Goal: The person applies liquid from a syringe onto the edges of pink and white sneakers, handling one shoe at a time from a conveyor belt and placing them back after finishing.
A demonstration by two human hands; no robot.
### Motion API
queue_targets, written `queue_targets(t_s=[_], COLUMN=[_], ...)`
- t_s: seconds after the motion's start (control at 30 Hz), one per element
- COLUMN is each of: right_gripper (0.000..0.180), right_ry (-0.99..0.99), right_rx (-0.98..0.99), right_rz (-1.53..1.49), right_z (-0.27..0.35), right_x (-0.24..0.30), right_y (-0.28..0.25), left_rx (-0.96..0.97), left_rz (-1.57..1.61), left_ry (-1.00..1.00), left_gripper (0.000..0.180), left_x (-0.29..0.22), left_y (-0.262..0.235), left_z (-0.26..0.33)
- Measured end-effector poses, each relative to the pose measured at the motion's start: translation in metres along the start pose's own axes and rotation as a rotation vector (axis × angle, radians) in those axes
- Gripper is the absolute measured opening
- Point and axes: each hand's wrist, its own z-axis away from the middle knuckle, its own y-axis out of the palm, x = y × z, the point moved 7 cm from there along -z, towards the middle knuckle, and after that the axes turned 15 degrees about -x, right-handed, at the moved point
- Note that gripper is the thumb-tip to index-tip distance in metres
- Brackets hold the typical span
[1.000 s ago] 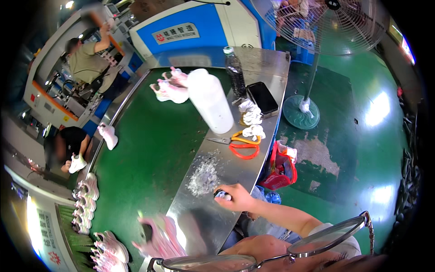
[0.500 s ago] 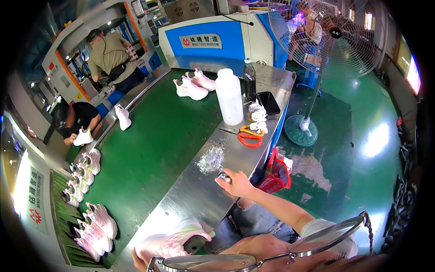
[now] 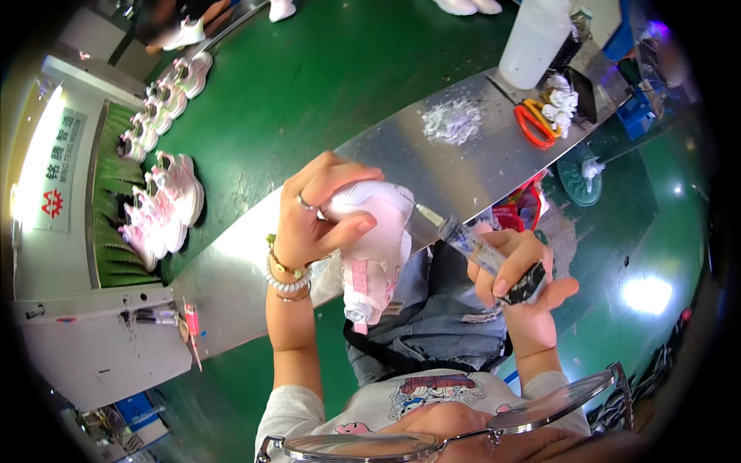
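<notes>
In front of me a pale pink-and-white sneaker (image 3: 380, 251) hangs tilted, toe end up, with my left hand (image 3: 312, 208) closed around its toe and sole. A clear syringe (image 3: 472, 245) with a black-wrapped rear end sits in my right hand (image 3: 519, 266), the fingers wrapped round its barrel and my thumb near the black end. Its thin tip points up-left, close to the sneaker's toe edge; whether it touches I cannot tell. Beyond, a heap of whitish shreds (image 3: 451, 121) lies on the metal ledge (image 3: 390, 154).
Orange-and-red scissors (image 3: 534, 123), crumpled white tissue (image 3: 562, 100) and a white bottle (image 3: 534, 42) stand farther along the ledge. Several pink sneakers (image 3: 177, 189) line the left of the green belt (image 3: 309, 85). A co-worker (image 3: 181, 19) handles a shoe at the far left.
My right hand has lifted off the ledge beside the shreds, bringing the syringe toward the sneaker. My left hand has raised the sneaker from the lower left and turned it. The view has tilted down.
</notes>
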Motion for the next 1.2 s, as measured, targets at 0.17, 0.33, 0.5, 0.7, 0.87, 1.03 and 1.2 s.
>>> queue_targets(t_s=[0.17, 0.33, 0.5, 0.7, 0.87, 1.03, 1.2], right_gripper=[0.063, 0.071, 0.07, 0.061, 0.057, 0.055, 0.053], right_ry=[0.059, 0.124, 0.152, 0.165, 0.155, 0.211, 0.229], right_rx=[0.012, -0.038, -0.095, -0.115, -0.16, -0.197, -0.182], right_rz=[0.051, 0.126, 0.245, 0.097, -0.028, -0.066, -0.037], right_z=[-0.003, -0.004, 0.0, 0.017, 0.045, 0.068, 0.076], right_x=[-0.006, -0.015, -0.026, -0.065, -0.098, -0.116, -0.11], right_y=[0.012, 0.007, -0.005, -0.013, -0.014, -0.012, -0.018], left_rx=[0.032, 0.131, 0.069, -0.001, -0.163, -0.237, -0.298], left_rz=[0.025, -0.017, 0.014, 0.006, 0.059, 0.009, -0.122], left_ry=[0.02, 0.037, 0.012, -0.163, -0.28, -0.341, -0.346], left_gripper=[0.044, 0.054, 0.052, 0.06, 0.054, 0.056, 0.057], left_x=[-0.004, -0.004, 0.015, 0.041, 0.064, 0.081, 0.087], left_y=[-0.001, 0.006, -0.004, -0.017, -0.037, -0.05, -0.061], left_z=[0.001, 0.001, 0.0, 0.007, 0.02, 0.033, 0.04])
